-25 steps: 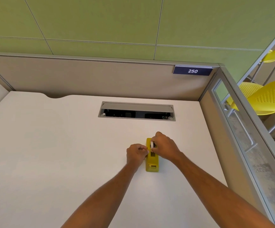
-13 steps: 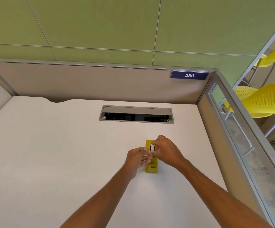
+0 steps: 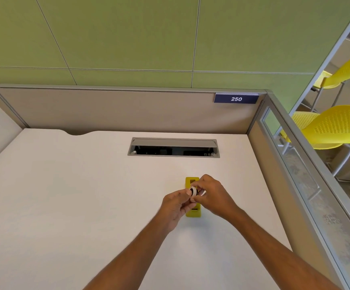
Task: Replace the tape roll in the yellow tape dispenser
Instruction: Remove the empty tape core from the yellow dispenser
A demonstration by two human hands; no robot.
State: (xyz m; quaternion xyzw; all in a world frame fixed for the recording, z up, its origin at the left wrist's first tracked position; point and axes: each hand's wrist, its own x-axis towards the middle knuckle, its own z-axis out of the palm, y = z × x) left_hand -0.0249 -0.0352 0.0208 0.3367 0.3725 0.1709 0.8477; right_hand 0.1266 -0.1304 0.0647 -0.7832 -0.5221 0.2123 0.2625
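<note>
Bright, even light; soft shadows; wide-angle bending at the edges; mild blur.

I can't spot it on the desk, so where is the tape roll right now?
In the head view, the tape roll is pinched between both hands, left hand and right hand, just above the yellow dispenser, right of the desk's middle.

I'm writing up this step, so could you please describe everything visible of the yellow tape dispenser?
The yellow tape dispenser is a small, glossy, plastic-looking block standing on the white desk, long axis running away from the person. Its far end shows an open recess; its near end carries a small slot. Both hands hold a white tape roll over its middle, hiding that part. Whether the left hand or right hand touches it cannot be told.
</note>
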